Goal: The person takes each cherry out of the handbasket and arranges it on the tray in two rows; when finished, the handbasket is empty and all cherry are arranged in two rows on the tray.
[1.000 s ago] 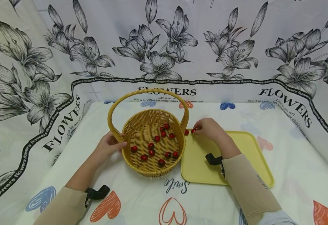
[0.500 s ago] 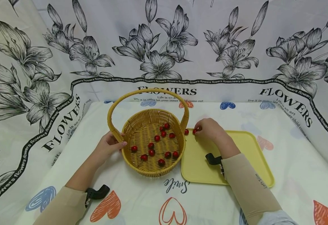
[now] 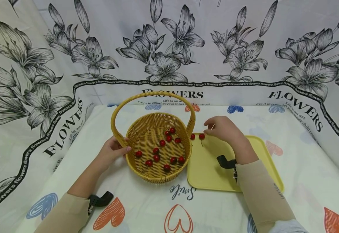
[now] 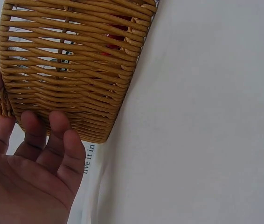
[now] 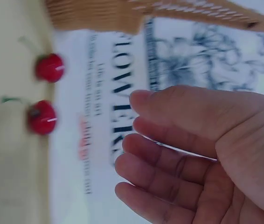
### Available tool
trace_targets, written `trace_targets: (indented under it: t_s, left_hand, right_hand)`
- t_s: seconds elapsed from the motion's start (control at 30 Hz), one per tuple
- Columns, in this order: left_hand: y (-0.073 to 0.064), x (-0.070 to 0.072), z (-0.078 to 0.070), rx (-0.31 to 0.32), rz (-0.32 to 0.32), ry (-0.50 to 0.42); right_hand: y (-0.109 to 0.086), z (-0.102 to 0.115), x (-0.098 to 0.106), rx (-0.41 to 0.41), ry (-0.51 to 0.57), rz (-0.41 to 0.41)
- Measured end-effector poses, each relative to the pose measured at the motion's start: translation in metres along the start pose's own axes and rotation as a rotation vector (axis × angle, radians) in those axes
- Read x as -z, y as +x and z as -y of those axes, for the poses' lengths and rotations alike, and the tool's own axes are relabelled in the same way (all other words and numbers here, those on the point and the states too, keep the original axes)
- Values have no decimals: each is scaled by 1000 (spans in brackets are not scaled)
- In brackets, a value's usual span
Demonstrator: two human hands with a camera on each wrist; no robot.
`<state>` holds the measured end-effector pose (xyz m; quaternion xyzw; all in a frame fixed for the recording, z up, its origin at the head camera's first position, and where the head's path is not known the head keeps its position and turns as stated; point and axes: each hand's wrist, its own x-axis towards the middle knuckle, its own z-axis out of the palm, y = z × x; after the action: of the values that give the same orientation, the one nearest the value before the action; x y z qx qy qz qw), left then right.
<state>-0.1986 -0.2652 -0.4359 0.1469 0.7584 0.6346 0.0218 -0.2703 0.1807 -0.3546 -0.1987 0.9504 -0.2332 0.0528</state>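
Note:
A yellow woven basket [image 3: 157, 179] with a tall arched handle holds several red cherries [image 3: 162, 143]. Its left side, by the handle's foot, is gripped by my left hand [image 3: 111, 152]. In the left wrist view, that hand's fingers curl against the outer weave. My right hand [image 3: 223, 129] hovers over the far edge of a yellow tray [image 3: 210, 174], thumb and fingers apart and nothing between them. Just left of its fingertips, a stemmed cherry [image 3: 201, 136] lies at the tray's far edge. Another cherry [image 3: 193, 137] lies beside it, near the basket.
The tray stands right of the basket, close against it. A white cloth [image 3: 140, 207] printed with hearts covers the table. Behind hangs a curtain [image 3: 233, 61] with black flower drawings. Each wrist carries a black camera mount [image 3: 227, 162].
My right hand has let go of the stemmed cherry and moved up and right from it. That cherry has shifted slightly right. My left hand and the basket have stayed put.

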Motion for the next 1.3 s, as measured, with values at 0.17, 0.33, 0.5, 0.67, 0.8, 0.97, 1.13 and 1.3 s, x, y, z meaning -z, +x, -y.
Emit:
trace_targets:
  t_s: [0.17,0.33,0.5,0.67,0.8,0.97,1.13,1.3]
  left_hand:
    - [0,-1,-1,2,0,2]
    - [0,-1,-1,9,-4,7]
    - [-1,-2,0,14,-7,14]
    - [0,-2,0,16,-11,16]
    - [0,-1,-1,16,-14,19]
    - [0,-1,-1,11,-12,12]
    - [1,-1,0,12,-11,2]
    - [0,-2,-1,16,-21,6]
  right_hand:
    - [-14,11,18,15,117,-38]
    - [-26,20,33,52,256,-11]
    - [-38,29,41,78,371,53]
    - [-40,45,34,180,442,117]
    - [-36,63,17,318,391,145]
    - [-28,81,-12,416,221,171]
    - [-23,94,-38,411,23,196]
    - [-18,107,-56,323,-119,227]
